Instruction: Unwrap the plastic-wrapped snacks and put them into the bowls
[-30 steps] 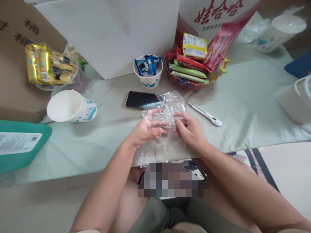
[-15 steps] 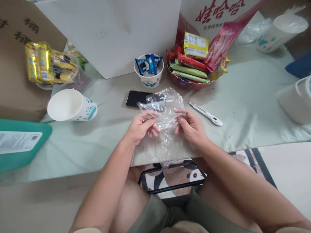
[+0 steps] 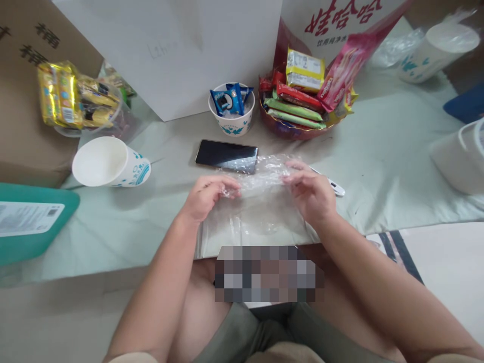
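Observation:
A clear plastic bag [image 3: 260, 179] is stretched between my two hands, just above the front part of the table. My left hand [image 3: 207, 196] pinches its left side, with crinkled film showing at the fingertips. On the other side my right hand [image 3: 312, 194] grips the film between thumb and fingers. Behind the bag lies a black phone [image 3: 227, 154], its lower right corner seen partly through the film. A white utility knife [image 3: 338, 188] lies by my right hand, which hides most of it.
A paper cup [image 3: 234, 123] with blue snack packets and a bowl [image 3: 295, 132] of wrapped snacks stand behind the phone. At left are a tipped paper cup [image 3: 136, 169] and a teal object [image 3: 64, 222]. A white box [image 3: 181, 55] rises behind; a pale bucket [image 3: 456, 159] stands at right.
My hands have moved apart, pulling the plastic bag wider between them. The bag's upper part has come down off most of the phone, and my right hand now covers much of the knife.

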Demonstrator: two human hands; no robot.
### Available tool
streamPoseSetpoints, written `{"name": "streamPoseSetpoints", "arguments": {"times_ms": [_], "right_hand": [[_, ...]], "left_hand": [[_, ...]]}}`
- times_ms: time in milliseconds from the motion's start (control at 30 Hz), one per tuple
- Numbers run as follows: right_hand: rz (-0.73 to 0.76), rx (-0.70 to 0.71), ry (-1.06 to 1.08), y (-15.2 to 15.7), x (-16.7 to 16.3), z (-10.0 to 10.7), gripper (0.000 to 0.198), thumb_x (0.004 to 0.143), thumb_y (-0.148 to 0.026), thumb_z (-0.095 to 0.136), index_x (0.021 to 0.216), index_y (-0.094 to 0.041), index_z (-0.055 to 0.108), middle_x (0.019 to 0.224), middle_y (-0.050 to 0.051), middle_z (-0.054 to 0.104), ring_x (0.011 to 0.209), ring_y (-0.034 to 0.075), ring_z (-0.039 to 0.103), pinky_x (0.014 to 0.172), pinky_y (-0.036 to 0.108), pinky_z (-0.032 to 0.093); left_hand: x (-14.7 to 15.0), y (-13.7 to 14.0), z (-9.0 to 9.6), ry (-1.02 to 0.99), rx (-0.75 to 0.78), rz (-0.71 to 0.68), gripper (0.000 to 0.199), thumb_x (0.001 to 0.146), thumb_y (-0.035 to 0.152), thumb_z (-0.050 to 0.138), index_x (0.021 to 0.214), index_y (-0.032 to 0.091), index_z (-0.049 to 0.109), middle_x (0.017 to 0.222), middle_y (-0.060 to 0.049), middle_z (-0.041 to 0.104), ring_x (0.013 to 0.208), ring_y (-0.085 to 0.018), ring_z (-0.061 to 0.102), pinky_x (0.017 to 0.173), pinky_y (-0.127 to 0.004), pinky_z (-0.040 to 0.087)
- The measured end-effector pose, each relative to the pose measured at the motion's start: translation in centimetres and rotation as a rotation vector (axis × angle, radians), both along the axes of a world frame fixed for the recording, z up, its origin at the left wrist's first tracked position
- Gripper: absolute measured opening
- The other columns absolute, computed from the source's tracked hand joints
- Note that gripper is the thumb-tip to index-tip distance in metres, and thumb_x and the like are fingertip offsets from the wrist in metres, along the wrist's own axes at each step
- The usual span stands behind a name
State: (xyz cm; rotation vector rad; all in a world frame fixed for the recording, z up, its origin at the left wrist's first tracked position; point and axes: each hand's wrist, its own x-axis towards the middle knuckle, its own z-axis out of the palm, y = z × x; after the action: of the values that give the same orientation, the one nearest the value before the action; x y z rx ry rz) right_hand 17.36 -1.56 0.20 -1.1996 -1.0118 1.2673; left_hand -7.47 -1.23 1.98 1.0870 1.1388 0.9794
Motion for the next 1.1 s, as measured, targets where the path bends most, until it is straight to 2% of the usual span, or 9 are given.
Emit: {"name": "streamPoseSetpoints", "arguments": {"times_ms": [167,267,367,433,533,667,800,933,1100], "right_hand": [[0.037,0.008,-0.317,-0.3,0.1,0.4,0.04,0.088,-0.047,0.06,0.057,-0.022,0.063,0.09,0.008,0.071,0.094,0.023,0.068,0.085,0.038,0.054],[0.11,0.039,-0.328,-0.5,-0.3,0.2,0.019,0.078,-0.039,0.073,0.087,-0.022,0.07,0.11,0.008,0.07,0.096,0.021,0.068,0.084,0.037,0.055],[0.168,-0.002,-0.254,-0.7,-0.6,-0.3,0.06,0.071,-0.03,0.078,0.126,-0.026,0.057,0.138,0.011,0.06,0.092,0.017,0.069,0.083,0.036,0.057],[0.177,-0.019,-0.237,-0.7,-0.6,-0.6,0.068,0.071,-0.026,0.077,0.133,-0.027,0.05,0.13,0.009,0.064,0.086,0.016,0.068,0.081,0.035,0.057],[0.132,-0.029,-0.179,-0.5,-0.4,-0.5,0.062,0.075,-0.026,0.073,0.132,-0.028,0.048,0.095,0.001,0.069,0.08,0.016,0.065,0.077,0.032,0.055],[0.15,-0.055,-0.125,-0.4,-0.3,0.3,0.047,0.074,-0.036,0.076,0.117,-0.027,0.058,0.096,0.002,0.07,0.091,0.019,0.067,0.082,0.034,0.056],[0.268,-0.074,-0.227,-0.5,-0.3,0.8,0.017,0.078,-0.037,0.073,0.079,-0.023,0.063,0.094,0.005,0.073,0.089,0.02,0.068,0.087,0.037,0.054],[0.176,-0.06,-0.134,-0.4,-0.4,0.8,0.019,0.081,-0.042,0.069,0.087,-0.025,0.062,0.094,0.003,0.073,0.084,0.018,0.068,0.082,0.036,0.054],[0.332,-0.045,-0.32,-0.5,-0.4,1.1,0.018,0.081,-0.04,0.068,0.086,-0.023,0.066,0.086,0.003,0.073,0.078,0.018,0.066,0.075,0.034,0.053]], "left_hand": [[0.3,0.2,-0.3,0.261,0.18,0.17,0.035,0.082,0.043,0.072,0.055,0.021,0.074,0.065,-0.006,0.072,0.07,-0.019,0.068,0.071,-0.032,0.052],[0.4,0.3,-0.4,0.336,0.214,0.155,0.017,0.072,0.031,0.079,0.06,0.02,0.073,0.074,-0.005,0.073,0.075,-0.019,0.068,0.07,-0.031,0.052],[0.5,0.3,-0.4,0.236,0.214,0.118,0.014,0.066,0.022,0.081,0.076,0.019,0.072,0.093,-0.005,0.072,0.088,-0.019,0.069,0.074,-0.028,0.054],[0.6,0.2,-0.4,0.151,0.163,0.112,0.024,0.065,0.017,0.079,0.086,0.02,0.067,0.104,-0.004,0.068,0.09,-0.017,0.07,0.073,-0.026,0.056],[0.5,0.3,-0.2,0.011,0.075,0.178,0.045,0.062,0.011,0.079,0.101,0.023,0.059,0.111,-0.001,0.066,0.082,-0.013,0.072,0.067,-0.023,0.057],[0.4,0.3,0.1,-0.21,-0.055,0.181,0.062,0.058,0.015,0.089,0.113,0.024,0.061,0.115,-0.003,0.071,0.085,-0.013,0.073,0.071,-0.022,0.059],[0.5,0.1,0.5,-0.248,-0.119,0.127,0.047,0.061,0.026,0.094,0.102,0.019,0.073,0.122,-0.008,0.073,0.097,-0.018,0.075,0.078,-0.024,0.06],[1.1,-0.3,0.5,-0.13,-0.211,-0.029,0.037,0.065,0.029,0.093,0.096,0.016,0.078,0.111,-0.011,0.078,0.096,-0.022,0.076,0.079,-0.029,0.06],[1.7,-0.1,0.5,-0.079,-0.292,0.103,0.019,0.075,0.028,0.08,0.084,0.015,0.071,0.083,-0.007,0.078,0.07,-0.016,0.074,0.063,-0.024,0.057]]}}
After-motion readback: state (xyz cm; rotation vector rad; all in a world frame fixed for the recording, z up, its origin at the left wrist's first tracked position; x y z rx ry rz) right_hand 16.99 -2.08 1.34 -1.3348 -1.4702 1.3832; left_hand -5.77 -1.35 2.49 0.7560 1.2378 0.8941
